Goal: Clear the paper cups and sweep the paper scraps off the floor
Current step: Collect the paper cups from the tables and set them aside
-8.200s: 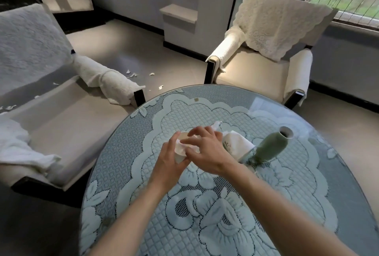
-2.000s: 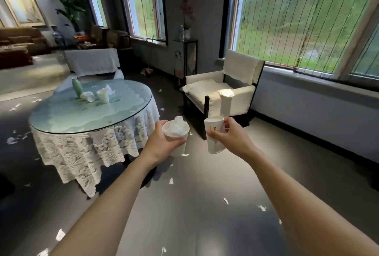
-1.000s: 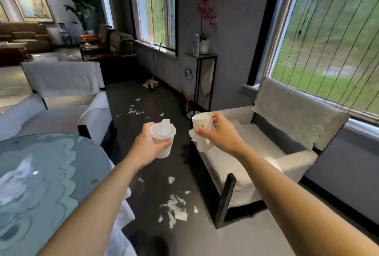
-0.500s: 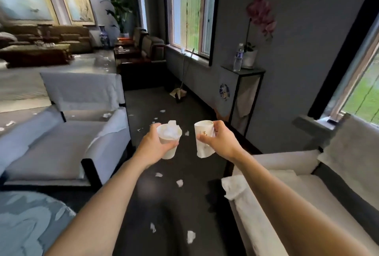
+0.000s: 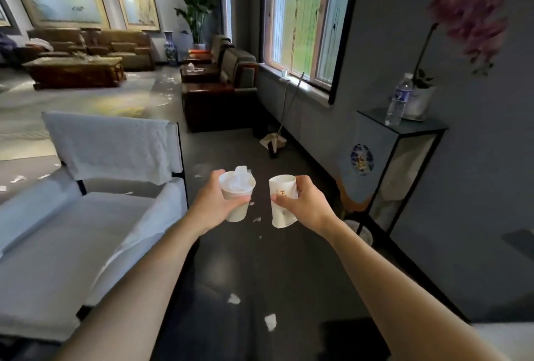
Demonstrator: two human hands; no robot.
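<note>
- Left hand [image 5: 212, 206] is up in front at arm's length, fingers and thumb wrapped round a white paper cup [image 5: 237, 207], which it holds upright.
- That cup is stuffed: a crumpled wad of white paper [image 5: 239, 181] pokes up past the rim.
- Right hand [image 5: 310, 206] is level with it, thumb in front and fingers curled behind a second paper cup [image 5: 282, 204]. This one has orange print on its side and its wall is squashed in under the grip.
- The two cups sit just beside each other in mid-air, not touching, well above the dark floor [image 5: 260, 262].
- Down on that floor, paper scraps: one white piece [image 5: 270, 322] between the forearms, another [image 5: 233, 299] near it, smaller bits [image 5: 256, 219] below the cups, and more scattered far off to the left.
- To the left, a white-covered armchair [image 5: 86, 216] with a cloth draped over its back stands beside the left forearm.
- To the right, a tall dark stand [image 5: 404, 155] stands against the grey wall, with a plastic water bottle [image 5: 398, 102] and a white pot of pink flowers [image 5: 420, 102] on top.
- Ahead, a broom and dustpan [image 5: 274, 141] are propped against the wall under the window [image 5: 300, 14]. A small white cup [image 5: 284, 72] sits on the sill.
- At the far end are brown sofas [image 5: 95, 45], a low wooden table [image 5: 75, 71], a leafy potted plant [image 5: 196, 5] and big framed paintings on the wall.
</note>
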